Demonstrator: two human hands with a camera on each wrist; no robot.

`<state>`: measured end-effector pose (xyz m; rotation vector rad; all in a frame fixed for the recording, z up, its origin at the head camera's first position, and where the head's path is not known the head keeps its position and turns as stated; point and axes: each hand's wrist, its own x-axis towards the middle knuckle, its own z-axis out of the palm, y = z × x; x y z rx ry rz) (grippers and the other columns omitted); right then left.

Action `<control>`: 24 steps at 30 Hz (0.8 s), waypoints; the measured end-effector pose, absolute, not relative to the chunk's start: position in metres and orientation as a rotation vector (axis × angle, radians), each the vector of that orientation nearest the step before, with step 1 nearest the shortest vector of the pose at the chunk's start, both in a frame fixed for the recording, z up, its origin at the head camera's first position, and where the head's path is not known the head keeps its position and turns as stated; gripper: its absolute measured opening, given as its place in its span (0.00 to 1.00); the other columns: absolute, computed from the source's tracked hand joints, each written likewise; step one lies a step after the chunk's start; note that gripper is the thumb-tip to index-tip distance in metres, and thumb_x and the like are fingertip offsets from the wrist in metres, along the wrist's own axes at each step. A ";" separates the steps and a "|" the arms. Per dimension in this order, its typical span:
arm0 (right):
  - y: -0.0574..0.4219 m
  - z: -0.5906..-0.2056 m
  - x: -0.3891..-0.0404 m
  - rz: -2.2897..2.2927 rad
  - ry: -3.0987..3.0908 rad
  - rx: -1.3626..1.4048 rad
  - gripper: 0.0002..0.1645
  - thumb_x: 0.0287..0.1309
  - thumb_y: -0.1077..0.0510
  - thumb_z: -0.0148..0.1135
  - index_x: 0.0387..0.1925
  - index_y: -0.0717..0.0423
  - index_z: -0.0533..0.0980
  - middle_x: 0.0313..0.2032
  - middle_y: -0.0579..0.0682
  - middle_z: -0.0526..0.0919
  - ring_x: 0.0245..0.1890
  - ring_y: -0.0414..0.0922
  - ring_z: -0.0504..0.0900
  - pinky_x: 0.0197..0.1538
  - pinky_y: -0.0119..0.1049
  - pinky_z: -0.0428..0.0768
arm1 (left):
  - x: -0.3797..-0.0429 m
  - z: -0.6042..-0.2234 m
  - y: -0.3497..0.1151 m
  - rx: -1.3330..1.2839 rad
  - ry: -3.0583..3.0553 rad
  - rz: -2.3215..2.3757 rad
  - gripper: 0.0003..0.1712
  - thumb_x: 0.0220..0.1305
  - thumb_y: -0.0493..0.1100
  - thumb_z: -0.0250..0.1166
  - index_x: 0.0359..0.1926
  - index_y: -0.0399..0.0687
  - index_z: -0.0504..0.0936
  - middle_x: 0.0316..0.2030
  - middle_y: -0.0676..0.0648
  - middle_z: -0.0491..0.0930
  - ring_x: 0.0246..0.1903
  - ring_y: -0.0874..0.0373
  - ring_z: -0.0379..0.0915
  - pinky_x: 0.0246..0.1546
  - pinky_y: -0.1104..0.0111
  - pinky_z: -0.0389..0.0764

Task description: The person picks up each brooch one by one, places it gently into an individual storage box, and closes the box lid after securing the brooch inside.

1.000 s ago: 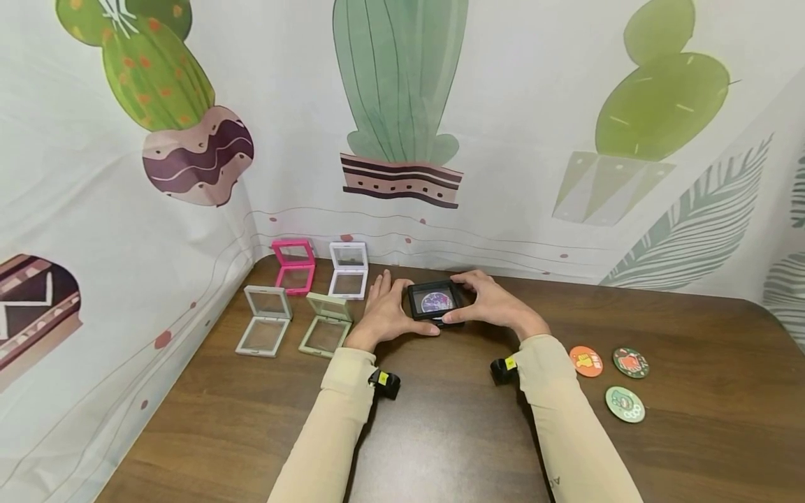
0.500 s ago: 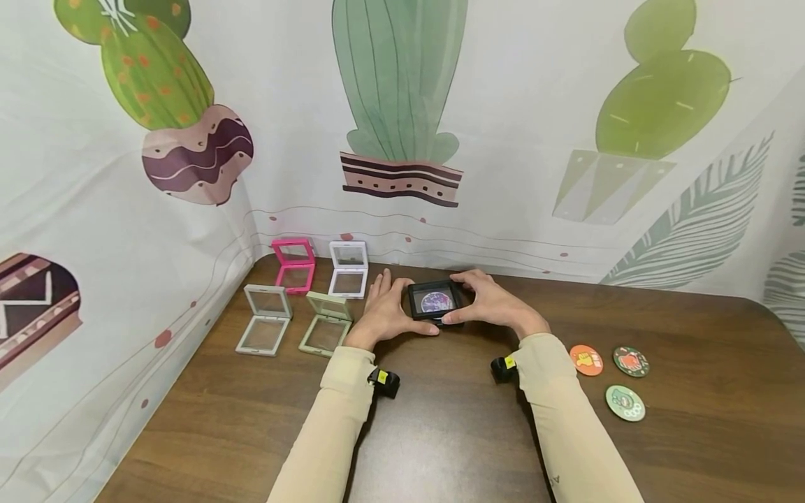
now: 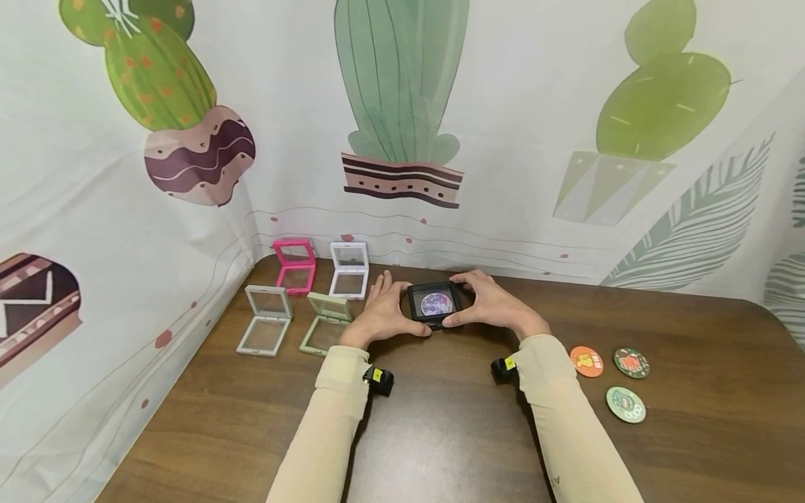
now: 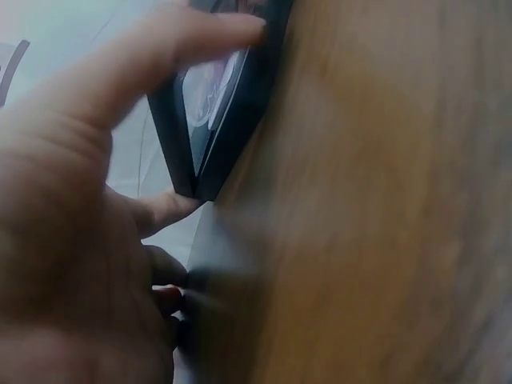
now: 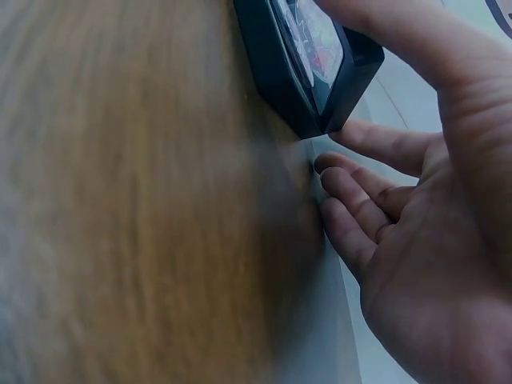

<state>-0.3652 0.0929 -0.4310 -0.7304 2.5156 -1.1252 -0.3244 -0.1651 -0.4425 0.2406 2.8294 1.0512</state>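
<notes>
Near the back edge of the table, both hands hold a small black display frame [image 3: 434, 286], a hinged case with clear windows. A round purple-and-white badge [image 3: 437, 304] shows through it. My left hand [image 3: 388, 316] grips the left side, thumb along the front and index finger at a back corner. On the right side, my right hand [image 3: 498, 303] does likewise, thumb pressing the near edge. In the left wrist view the two halves of the frame [image 4: 170, 136] form a narrow V with the badge between them. The right wrist view shows the frame [image 5: 276, 80] from its other end.
Left of the hands stand several opened display frames: pink [image 3: 295, 279], white [image 3: 349, 285], grey [image 3: 264, 337] and green [image 3: 323, 334]. Three round badges, orange [image 3: 586, 361], dark green [image 3: 632, 362] and light green [image 3: 625, 404], lie at the right. A cactus-print cloth [image 3: 516, 209] hangs behind the table.
The left thumb and forearm have shifted slightly left along the black frame. The right hand stays nearly still, and the other frames and badges have not moved.
</notes>
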 end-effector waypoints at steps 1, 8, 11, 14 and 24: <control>0.093 -0.431 -0.365 -1.124 2.517 -0.734 0.58 0.49 0.42 0.85 0.76 0.58 0.68 0.69 0.60 0.68 0.69 0.58 0.68 0.70 0.58 0.71 | -0.324 -0.443 -0.165 0.245 2.825 1.058 0.61 0.40 0.57 0.86 0.73 0.40 0.70 0.82 0.27 0.40 0.82 0.36 0.30 0.80 0.46 0.39; 0.092 -0.432 -0.365 -1.106 2.537 -0.749 0.60 0.48 0.42 0.86 0.76 0.58 0.68 0.69 0.61 0.68 0.69 0.58 0.68 0.70 0.58 0.70 | -0.325 -0.443 -0.166 0.260 2.810 1.084 0.60 0.41 0.56 0.84 0.73 0.39 0.70 0.82 0.27 0.39 0.82 0.37 0.29 0.81 0.48 0.38; 0.091 -0.433 -0.366 -1.091 2.554 -0.764 0.60 0.46 0.42 0.86 0.75 0.59 0.68 0.69 0.61 0.69 0.69 0.59 0.68 0.70 0.58 0.70 | -0.325 -0.443 -0.166 0.250 2.819 1.071 0.59 0.41 0.56 0.85 0.73 0.40 0.70 0.82 0.27 0.39 0.82 0.37 0.29 0.81 0.47 0.39; 0.090 -0.433 -0.365 -1.081 2.565 -0.774 0.61 0.45 0.42 0.87 0.75 0.60 0.68 0.69 0.61 0.69 0.69 0.59 0.68 0.70 0.58 0.70 | -0.325 -0.443 -0.165 0.248 2.828 1.057 0.59 0.41 0.55 0.85 0.72 0.40 0.70 0.82 0.27 0.39 0.82 0.37 0.30 0.81 0.47 0.40; 0.089 -0.433 -0.364 -1.071 2.575 -0.780 0.62 0.43 0.42 0.88 0.74 0.61 0.68 0.68 0.61 0.70 0.69 0.58 0.68 0.70 0.58 0.70 | -0.323 -0.443 -0.165 0.250 2.843 1.042 0.59 0.41 0.54 0.86 0.73 0.40 0.70 0.82 0.27 0.41 0.82 0.36 0.30 0.81 0.47 0.39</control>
